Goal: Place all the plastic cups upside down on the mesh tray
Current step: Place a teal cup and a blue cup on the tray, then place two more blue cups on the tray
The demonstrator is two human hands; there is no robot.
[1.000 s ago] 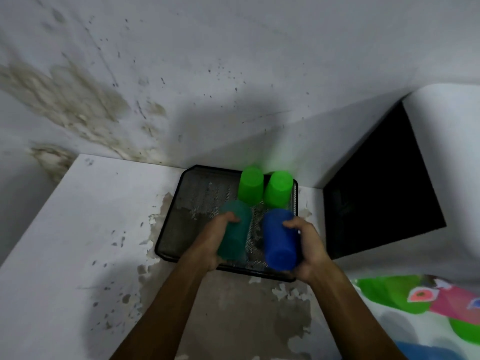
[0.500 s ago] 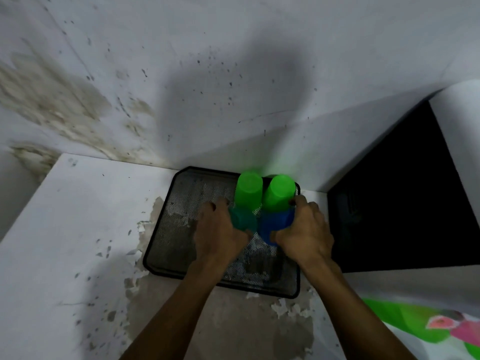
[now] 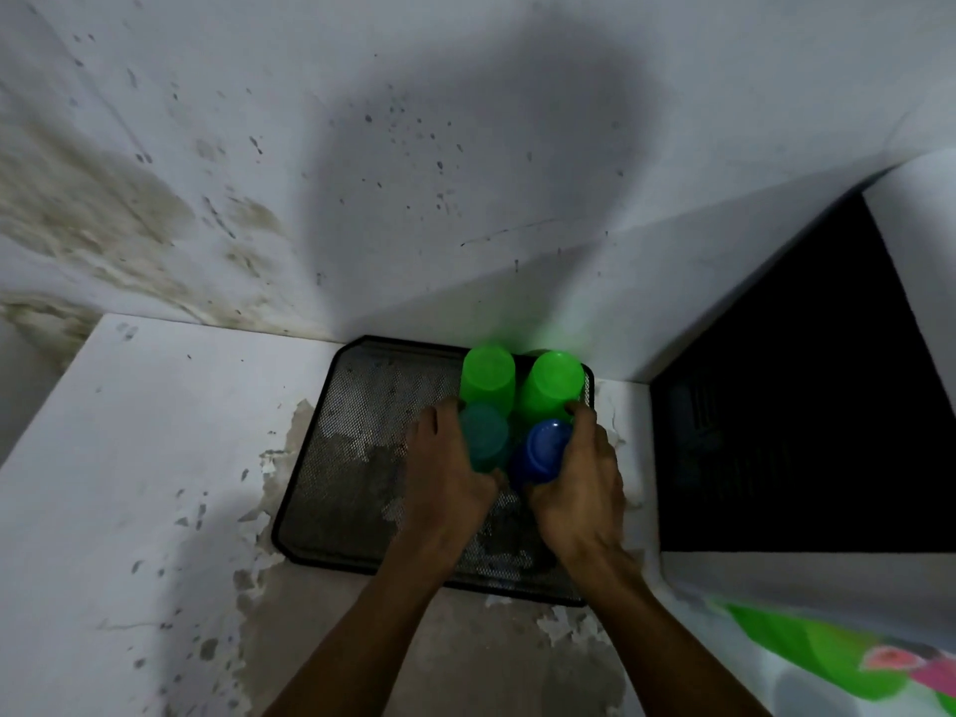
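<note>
**Two hands on two cups at the mesh tray**

At the far left, a white table (image 3: 129, 458) with peeling, flaked paint runs up to a stained, speckled wall (image 3: 207, 173). A black mesh tray (image 3: 352, 447) lies on the table, its far edge close against the wall.

The left hand (image 3: 445, 483) reaches over the tray with its fingers curled around the left side of a teal cup (image 3: 483, 439), grasping it. The teal cup stands base-up on the mesh. Just behind it, touching or nearly so, a bright green cup (image 3: 488, 377) stands upside down in the tray's far row.

To the right of the teal cup, a blue cup (image 3: 543, 450) also shows its base upward and leans slightly; whether its rim rests fully on the mesh cannot be told, since the hands hide the lower part. The right hand (image 3: 584, 489) wraps the blue cup from its right side, fingers closed on it, with the fingertips near the second green cup (image 3: 553, 382). That second green cup stands upside down in the tray's far right corner, just beside the first green one.

Right of the tray is a dark opening (image 3: 802, 406) in the white surface. At the lower right corner lies a patterned cloth (image 3: 853, 659) in green and pink.
</note>
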